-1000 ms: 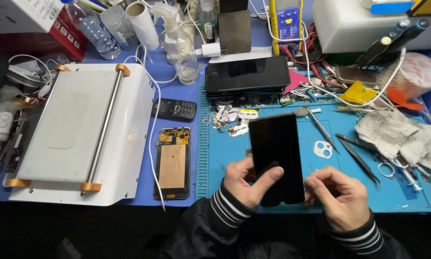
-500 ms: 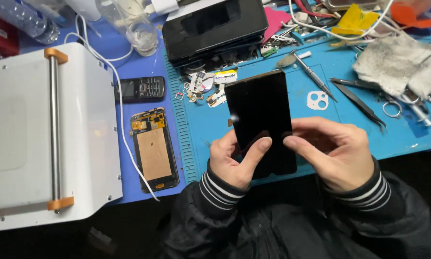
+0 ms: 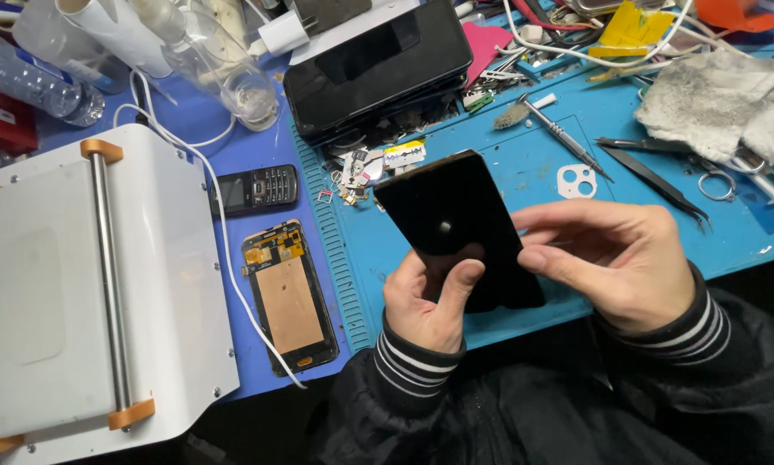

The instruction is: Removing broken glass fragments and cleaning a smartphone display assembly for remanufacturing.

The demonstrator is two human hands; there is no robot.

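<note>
A black phone screen panel [image 3: 451,215] is tilted above the blue work mat [image 3: 533,172], its top corner leaning left. My left hand [image 3: 425,301] grips its lower end, thumb pressed on the glass. My right hand [image 3: 615,258] holds the panel's right edge with the fingers curled around it. Both sleeves are black with striped cuffs.
A white laminating machine [image 3: 85,284] fills the left side. An opened phone [image 3: 288,297] and a small keypad phone [image 3: 258,189] lie beside it. A black box [image 3: 378,65], a screwdriver [image 3: 563,138], tweezers [image 3: 654,176], a grey cloth [image 3: 723,99] and small parts sit behind.
The view has drawn closer and shifted. The panel has tilted further to the left, and my right hand has slid up along its right edge.
</note>
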